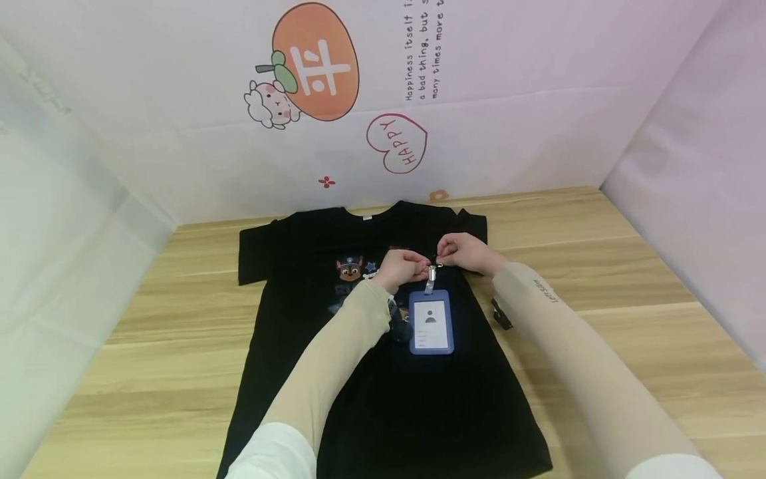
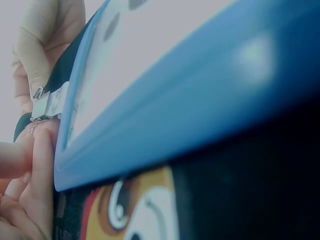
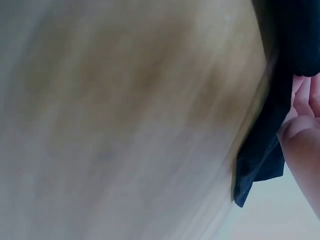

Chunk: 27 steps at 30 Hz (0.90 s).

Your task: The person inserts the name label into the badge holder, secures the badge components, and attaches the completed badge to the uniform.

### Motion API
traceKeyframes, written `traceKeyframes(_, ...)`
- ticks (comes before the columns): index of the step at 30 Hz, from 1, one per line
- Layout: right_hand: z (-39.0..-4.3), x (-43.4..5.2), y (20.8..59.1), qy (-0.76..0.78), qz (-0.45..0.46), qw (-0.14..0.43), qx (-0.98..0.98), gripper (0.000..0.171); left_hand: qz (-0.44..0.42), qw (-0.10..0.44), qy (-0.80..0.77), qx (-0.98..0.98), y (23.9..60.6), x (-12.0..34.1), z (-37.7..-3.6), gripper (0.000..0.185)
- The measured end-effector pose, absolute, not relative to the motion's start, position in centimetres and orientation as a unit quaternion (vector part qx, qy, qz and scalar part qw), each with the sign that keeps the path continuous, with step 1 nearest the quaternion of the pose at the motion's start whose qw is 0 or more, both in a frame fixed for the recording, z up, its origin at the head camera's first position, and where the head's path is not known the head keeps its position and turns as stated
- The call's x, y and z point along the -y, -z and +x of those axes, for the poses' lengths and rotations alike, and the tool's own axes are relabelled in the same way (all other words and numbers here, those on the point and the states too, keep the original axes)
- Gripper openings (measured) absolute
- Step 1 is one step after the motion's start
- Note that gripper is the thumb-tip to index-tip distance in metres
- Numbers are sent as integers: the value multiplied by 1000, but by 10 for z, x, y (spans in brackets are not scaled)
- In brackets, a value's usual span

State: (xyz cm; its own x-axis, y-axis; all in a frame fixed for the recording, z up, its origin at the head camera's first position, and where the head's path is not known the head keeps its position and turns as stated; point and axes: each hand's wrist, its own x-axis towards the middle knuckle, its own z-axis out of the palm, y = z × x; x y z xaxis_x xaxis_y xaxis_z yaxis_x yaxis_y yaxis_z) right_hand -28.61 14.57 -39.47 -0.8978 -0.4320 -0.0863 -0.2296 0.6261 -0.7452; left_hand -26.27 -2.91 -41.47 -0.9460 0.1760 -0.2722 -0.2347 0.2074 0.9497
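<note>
Item: badge holder [image 1: 431,324], lying on black T-shirt [image 1: 383,399] spread on worktop [image 1: 598,266]. Left hand [image 1: 402,267] and right hand [image 1: 463,253] fingers pinch metal clip [image 1: 432,271] and shirt cloth. Step: clipping on. Next likely needs clip closed on fabric.

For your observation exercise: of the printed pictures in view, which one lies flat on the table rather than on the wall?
The cartoon dog on the black T-shirt. The orange fruit and heart are on the wall.

Bright head view; wrist cams blurred.
</note>
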Motion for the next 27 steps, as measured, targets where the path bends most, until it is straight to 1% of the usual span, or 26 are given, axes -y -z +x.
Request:
traceKeyframes(5,-279,-146,389,415,-156,130,-887,7,-29,162,-632,-758,412,28,-260,17)
traceKeyframes(10,-272,-144,384,443,-127,146,-875,13,-28,161,-642,-749,414,28,-259,19)
traceKeyframes(16,-266,-143,385,462,-122,184,-859,17,-30,159,-657,-736,415,30,-260,20)
traceKeyframes(20,-266,-145,388,473,-124,177,-854,16,-23,152,-663,-733,414,30,-259,20)
traceKeyframes(22,-266,-146,387,476,-121,168,-855,15,-12,149,-671,-726,411,31,-259,23)
traceKeyframes(27,-267,-150,385,490,-105,163,-850,13,20,165,-684,-710,405,32,-258,41)
